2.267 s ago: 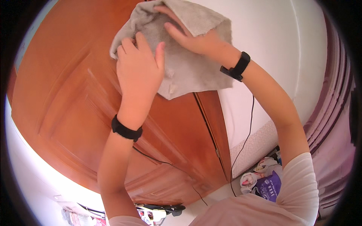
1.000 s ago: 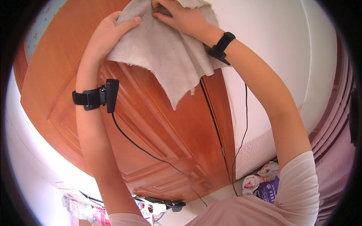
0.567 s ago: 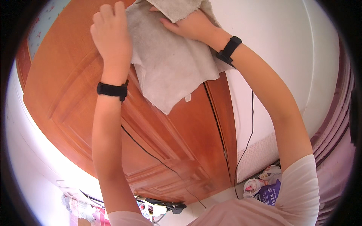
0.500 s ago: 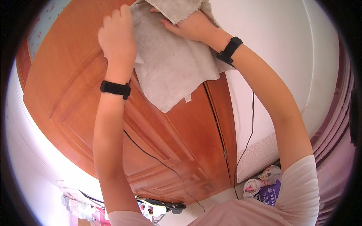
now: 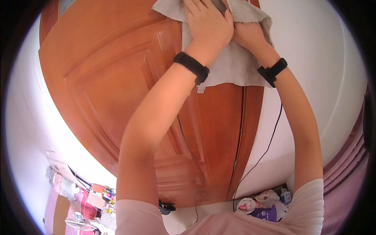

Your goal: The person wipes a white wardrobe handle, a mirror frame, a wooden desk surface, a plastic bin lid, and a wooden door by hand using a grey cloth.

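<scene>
Both of my arms reach up to a brown wooden panelled door (image 5: 117, 90). A grey cloth (image 5: 235, 64) lies flat against the upper part of the door. My left hand (image 5: 207, 25) presses on the cloth with fingers spread, its palm on the fabric. My right hand (image 5: 248, 35) sits right beside it, partly under the left hand, gripping the cloth near its top edge. Each wrist wears a black band. A small white tag hangs from the cloth's lower edge.
A white wall (image 5: 313, 78) adjoins the door frame on the right. A thin black cable (image 5: 270, 141) hangs down from my right wrist. Bags and packets (image 5: 266, 203) lie on the floor at lower right; clutter (image 5: 90, 199) sits at lower left.
My left hand has moved right across the cloth and now sits against my right hand. The cloth has bunched higher on the door.
</scene>
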The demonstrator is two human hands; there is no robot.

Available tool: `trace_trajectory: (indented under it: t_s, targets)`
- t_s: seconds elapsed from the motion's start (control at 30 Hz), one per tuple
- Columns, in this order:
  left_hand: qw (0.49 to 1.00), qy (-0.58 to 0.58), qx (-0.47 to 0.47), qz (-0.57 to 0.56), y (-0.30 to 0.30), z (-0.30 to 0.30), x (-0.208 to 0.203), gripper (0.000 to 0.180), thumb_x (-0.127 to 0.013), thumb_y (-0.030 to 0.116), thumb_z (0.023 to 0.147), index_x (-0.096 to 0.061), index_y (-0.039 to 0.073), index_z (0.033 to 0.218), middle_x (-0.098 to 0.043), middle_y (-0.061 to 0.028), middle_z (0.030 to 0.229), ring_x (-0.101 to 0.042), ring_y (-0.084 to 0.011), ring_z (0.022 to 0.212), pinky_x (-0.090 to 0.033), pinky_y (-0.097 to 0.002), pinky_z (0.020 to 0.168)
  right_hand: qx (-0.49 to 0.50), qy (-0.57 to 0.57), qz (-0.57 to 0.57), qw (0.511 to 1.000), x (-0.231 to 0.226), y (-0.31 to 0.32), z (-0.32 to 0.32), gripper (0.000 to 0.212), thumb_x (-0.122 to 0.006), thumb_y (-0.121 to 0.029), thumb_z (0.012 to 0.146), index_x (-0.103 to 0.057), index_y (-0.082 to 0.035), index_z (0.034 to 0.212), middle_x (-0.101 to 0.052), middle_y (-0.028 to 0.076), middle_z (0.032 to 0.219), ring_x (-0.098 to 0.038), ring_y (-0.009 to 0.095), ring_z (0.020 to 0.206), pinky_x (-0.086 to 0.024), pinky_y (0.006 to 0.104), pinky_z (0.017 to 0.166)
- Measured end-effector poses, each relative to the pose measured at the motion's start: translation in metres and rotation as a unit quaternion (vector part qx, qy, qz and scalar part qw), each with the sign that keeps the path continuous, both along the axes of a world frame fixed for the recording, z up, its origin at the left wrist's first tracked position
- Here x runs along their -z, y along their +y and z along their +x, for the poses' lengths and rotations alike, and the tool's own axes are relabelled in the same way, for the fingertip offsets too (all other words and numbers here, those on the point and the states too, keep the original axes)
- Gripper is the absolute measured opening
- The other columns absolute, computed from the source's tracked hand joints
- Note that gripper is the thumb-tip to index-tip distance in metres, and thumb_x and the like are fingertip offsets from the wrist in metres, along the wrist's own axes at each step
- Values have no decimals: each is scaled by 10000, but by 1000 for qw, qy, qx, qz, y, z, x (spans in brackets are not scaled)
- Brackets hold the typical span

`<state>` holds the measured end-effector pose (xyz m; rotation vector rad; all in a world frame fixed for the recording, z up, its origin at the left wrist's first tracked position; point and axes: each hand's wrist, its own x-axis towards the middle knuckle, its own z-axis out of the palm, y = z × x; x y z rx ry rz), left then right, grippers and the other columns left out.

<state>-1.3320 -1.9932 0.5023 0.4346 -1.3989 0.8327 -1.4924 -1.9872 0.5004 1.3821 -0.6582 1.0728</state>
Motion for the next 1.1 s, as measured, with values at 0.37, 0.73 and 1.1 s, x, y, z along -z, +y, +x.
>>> trace_trajectory:
  t_s: [0.37,0.73,1.1]
  targets:
    - [992,-115,-19,-48,-10,40,28,678,-596,268,970,-414,-179,1446,-403,-364,1525,-318,-473,1481,-270,-513,1238,27,-76,77,994,41,24,33,576,-572,-304,1002,-498,32,1464,-522,265,1484,-482,426,1387,-330,474,1208]
    - [962,-259,-43,72,-5,15,201,720,-676,328,897,-471,-105,1435,-438,-314,1482,-370,-471,1437,-318,-504,1204,159,-85,140,974,237,34,3,574,-621,-206,935,-500,-24,1466,-581,192,1370,-570,371,1247,-454,465,1071]
    - [938,-181,-44,294,-3,85,307,674,-678,282,915,-469,-118,1415,-451,-312,1475,-377,-498,1405,-349,-535,1158,79,-101,374,919,292,50,94,398,-666,-162,870,-636,41,1211,-662,188,1098,-645,352,1034,-527,437,901]
